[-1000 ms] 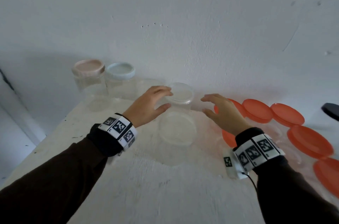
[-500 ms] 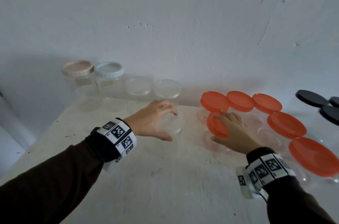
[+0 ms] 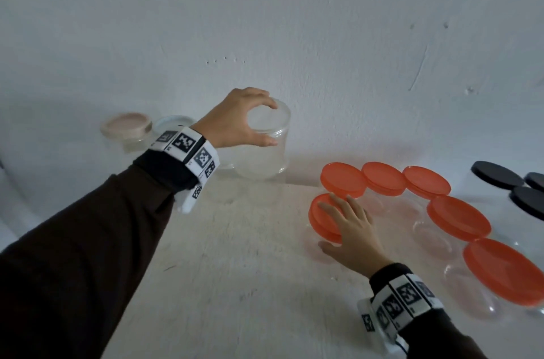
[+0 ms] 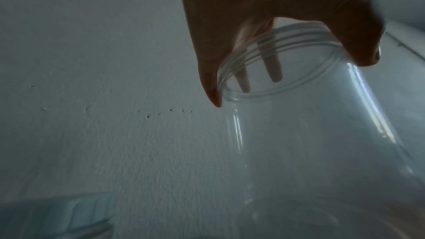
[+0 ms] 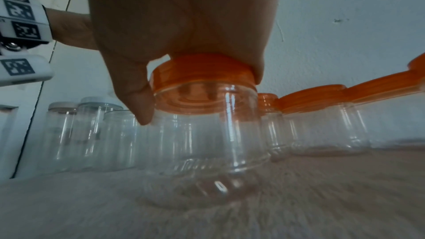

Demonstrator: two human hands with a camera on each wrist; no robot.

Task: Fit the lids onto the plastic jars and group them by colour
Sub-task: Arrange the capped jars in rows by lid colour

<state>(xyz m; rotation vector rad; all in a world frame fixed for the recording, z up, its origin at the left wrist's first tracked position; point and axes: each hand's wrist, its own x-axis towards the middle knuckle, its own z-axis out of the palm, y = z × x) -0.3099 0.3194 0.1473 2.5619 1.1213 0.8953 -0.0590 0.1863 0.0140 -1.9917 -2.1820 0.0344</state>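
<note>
From the head view, our left hand grips a clear jar by its top, fingers curled over the far rim and thumb on the near side. Our right hand lies over an orange-lidded jar, thumb down its near wall. Other orange-lidded jars crowd just beyond the fingertips, so a careless sideways shove could knock them.

At the left wrist, two fingers dip inside the jar's open mouth, and the jar hangs tilted. We judge this rim pinch shallow: smooth plastic could slip and drop, toppling the lidded jars to the thumb's side.

At the right wrist, fingers wrap the orange lid, with the thumb against the wall below. If that lid sits loose, lifting by it could leave the jar behind.
</note>
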